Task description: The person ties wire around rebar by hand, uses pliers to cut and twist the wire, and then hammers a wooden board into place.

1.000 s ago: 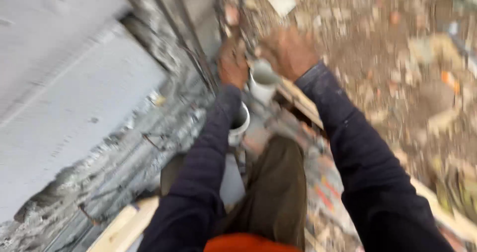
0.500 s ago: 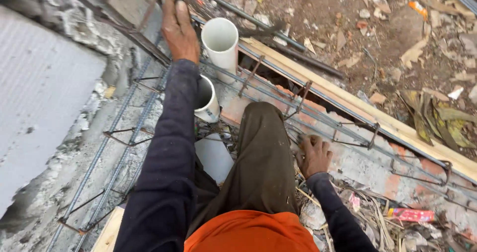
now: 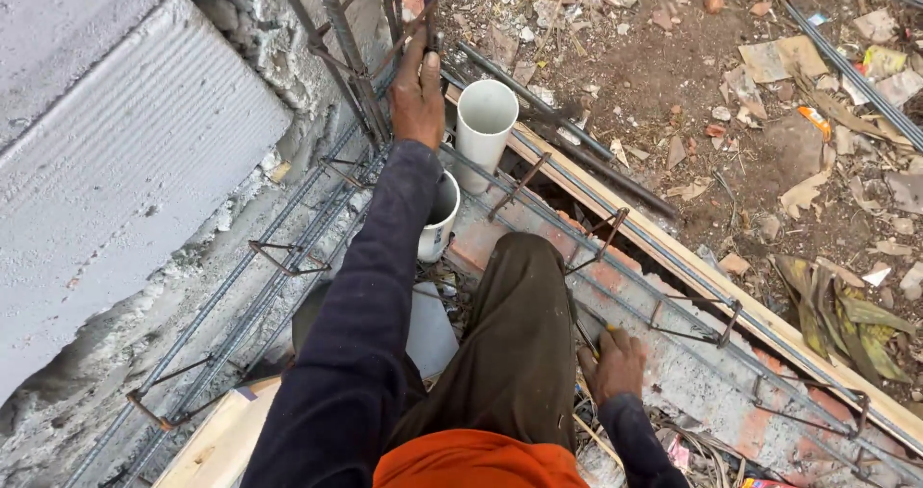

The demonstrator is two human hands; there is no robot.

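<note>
Left hand (image 3: 417, 89) fingers clamped on an upright rusty steel reinforcing bar (image 3: 430, 7), just beside the white plastic pipe (image 3: 484, 123). Right hand (image 3: 612, 365), well below that pipe, fingers curled; hold indeterminable.

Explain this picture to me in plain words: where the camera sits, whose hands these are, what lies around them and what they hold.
The camera sits on the person's head and looks down, so you see their own dark sleeves, an olive trouser leg and an orange garment at the bottom edge. The left hand reaches forward and grips upright steel bars of a rebar cage, a frame of long rods and wire loops lying along a brick and mortar wall top. Beside that hand stand two white plastic pipes, open ends up. The right hand rests low by the knee, fingers curled around a thin rod; what exactly it is, I cannot tell. A grey block wall rises at left, a wooden plank edges the cage, and rubble-strewn ground lies beyond.
</note>
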